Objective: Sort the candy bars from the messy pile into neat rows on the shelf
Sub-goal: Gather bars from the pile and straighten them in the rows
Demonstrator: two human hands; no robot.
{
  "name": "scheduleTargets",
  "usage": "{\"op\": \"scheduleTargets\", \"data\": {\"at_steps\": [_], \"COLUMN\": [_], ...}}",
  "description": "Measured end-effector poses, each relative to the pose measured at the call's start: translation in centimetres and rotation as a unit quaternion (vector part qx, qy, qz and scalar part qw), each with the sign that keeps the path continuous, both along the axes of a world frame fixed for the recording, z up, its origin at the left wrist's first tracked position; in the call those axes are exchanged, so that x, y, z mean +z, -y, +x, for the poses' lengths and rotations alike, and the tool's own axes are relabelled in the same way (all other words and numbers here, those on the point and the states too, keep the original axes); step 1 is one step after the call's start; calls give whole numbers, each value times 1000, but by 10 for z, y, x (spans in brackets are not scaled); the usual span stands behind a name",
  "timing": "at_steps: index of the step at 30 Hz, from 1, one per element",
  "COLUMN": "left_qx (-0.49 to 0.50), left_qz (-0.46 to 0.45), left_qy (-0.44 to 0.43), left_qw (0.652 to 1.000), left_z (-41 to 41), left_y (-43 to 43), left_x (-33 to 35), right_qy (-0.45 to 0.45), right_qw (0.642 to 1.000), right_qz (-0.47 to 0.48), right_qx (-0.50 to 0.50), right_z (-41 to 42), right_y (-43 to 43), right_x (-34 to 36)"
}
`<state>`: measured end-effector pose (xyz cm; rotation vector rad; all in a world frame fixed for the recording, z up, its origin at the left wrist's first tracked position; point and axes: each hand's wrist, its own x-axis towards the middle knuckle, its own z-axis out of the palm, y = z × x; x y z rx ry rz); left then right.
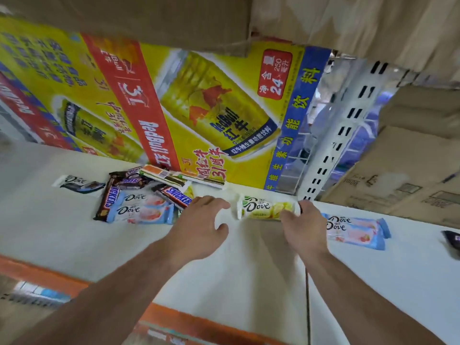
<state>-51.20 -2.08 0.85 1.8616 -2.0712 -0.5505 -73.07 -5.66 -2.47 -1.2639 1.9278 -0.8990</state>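
A messy pile of candy bars [142, 195] lies on the white shelf [249, 270] at the left: brown Snickers bars and pale blue Dove bars overlapping. My right hand [302, 226] pinches the right end of a yellow-green Dove bar [263, 209] just above the middle of the shelf. My left hand [201, 222] hovers beside that bar's left end with fingers relaxed, holding nothing. Two pale blue Dove bars [358, 230] lie side by side to the right. A single dark Dove bar [79, 184] lies alone at the far left.
A large yellow Red Bull carton [174, 103] stands behind the pile. Brown cardboard boxes [403, 175] sit at the right, beside a white slotted shelf upright [343, 135]. A dark wrapper [451, 242] shows at the right edge. The shelf's orange front rail [174, 317] runs below.
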Motion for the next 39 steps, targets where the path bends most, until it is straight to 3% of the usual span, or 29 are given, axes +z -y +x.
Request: {"op": "scheduleTargets", "data": {"at_steps": [9, 17, 19, 26, 39], "left_qx": [-105, -140, -142, -98, 11], "left_qz": [12, 2, -5, -20, 8], "left_qy": [3, 0, 8, 33, 46], "left_qw": [994, 990, 990, 994, 999], "left_z": [28, 44, 47, 62, 143], "left_y": [13, 6, 2, -17, -43], "left_x": [0, -3, -4, 2, -6], "right_qy": [-193, -277, -278, -254, -263], "right_qw": [980, 959, 960, 938, 896], "right_qz": [32, 43, 16, -67, -109], "right_qx": [-35, -44, -16, 225, 342], "right_z": [16, 30, 39, 90, 171], "right_y": [-10, -25, -35, -64, -59], "right_x": [-5, 6, 7, 10, 14]}}
